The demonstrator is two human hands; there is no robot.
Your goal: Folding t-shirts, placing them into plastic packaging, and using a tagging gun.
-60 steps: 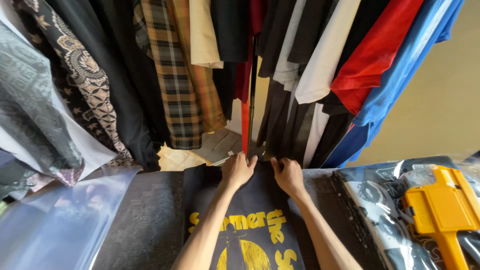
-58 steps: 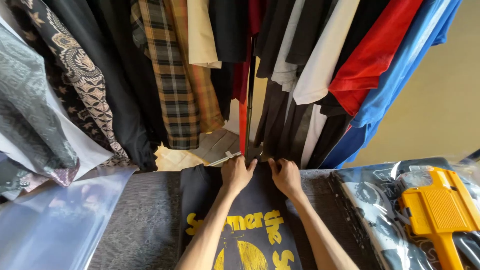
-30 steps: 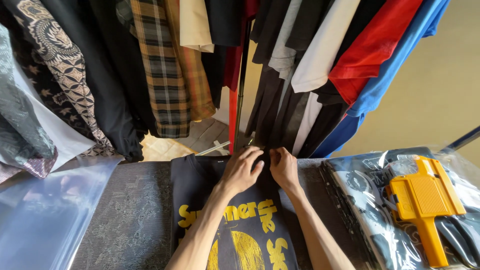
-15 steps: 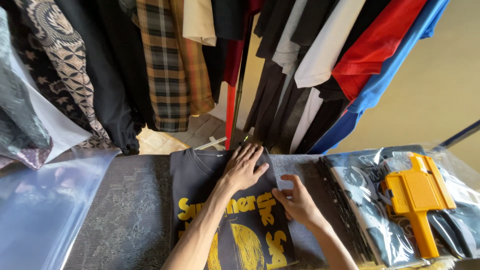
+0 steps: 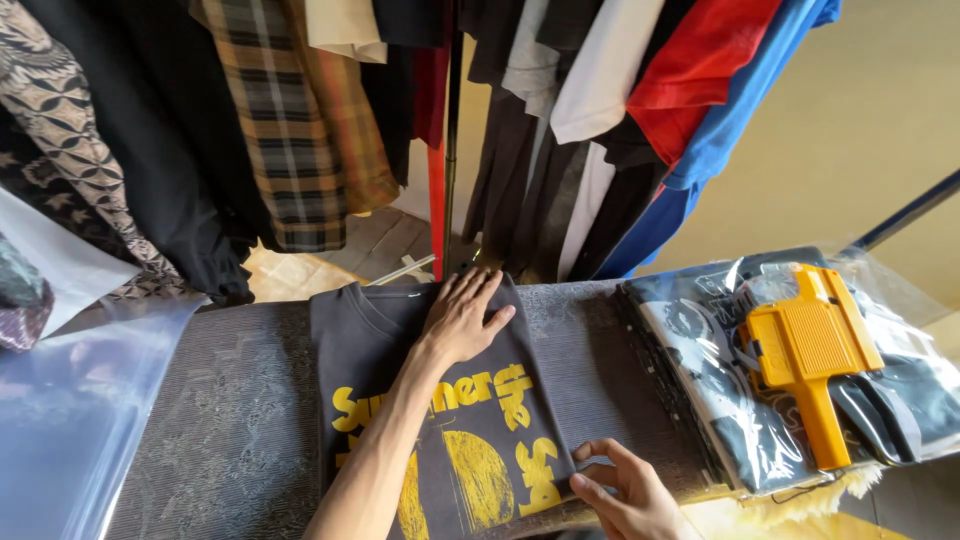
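Dark grey t-shirt with the yellow print is lying folded lengthwise on the grey textured tabletop, collar end pointing toward the clothes rack. Left hand is pressed flat on the upper part near the collar, fingers spread and not gripping anything, just pinning the fabric down. Right hand is down at the lower right edge of the shirt, fingers curled around that edge, looks like a light pinch on the fabric, though the frame cuts off part of it. So as far as I can judge, the side folds are done, both long edges look straight and tucked, and what's left is folding it up the short way and bagging it. Room-wise: the shirt's right edge has a bare strip of tabletop before the stack of bagged shirts with the yellow tagging gun sitting on top. On the left there's a good stretch of table, then a clear plastic bag hanging over the corner. The hanging clothes crowd in right behind the collar end, so not much slack that way.
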